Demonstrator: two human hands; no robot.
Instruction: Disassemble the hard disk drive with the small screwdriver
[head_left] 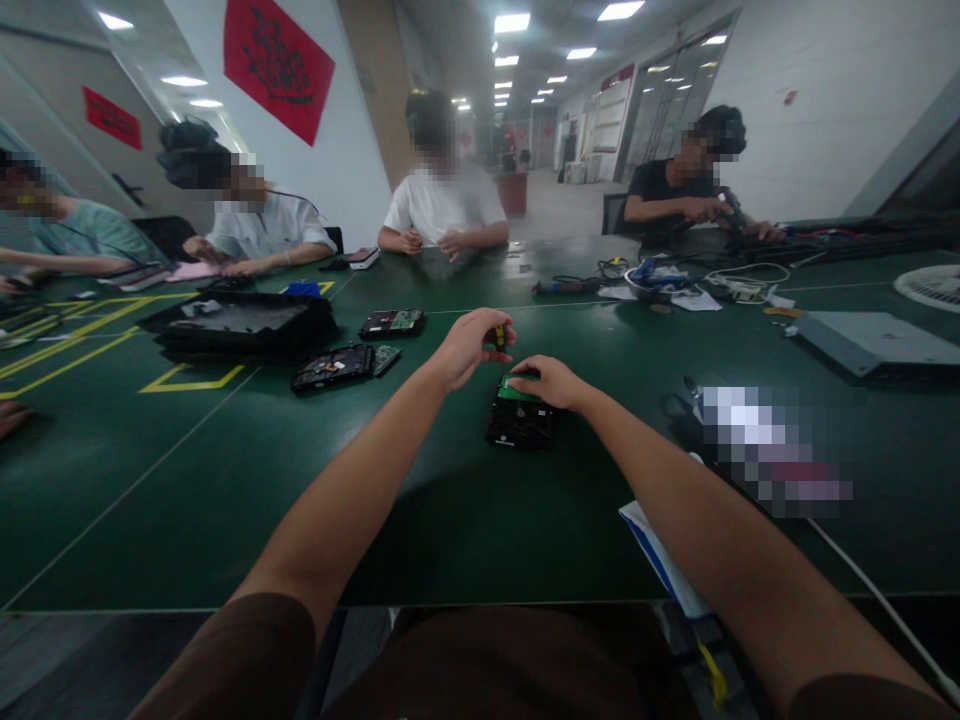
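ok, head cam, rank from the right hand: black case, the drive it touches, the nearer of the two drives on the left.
1. Touched drive: under the right hand.
2. Nearer left drive: left, slightly back.
3. Black case: far left, behind that drive.

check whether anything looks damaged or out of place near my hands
Nothing is spilled. The hard drive under the right hand lies with its green board facing up. Further left, a second drive has its circuit board jutting off one end, seemingly loose. A blue-edged sheet seems to overhang the near table edge.
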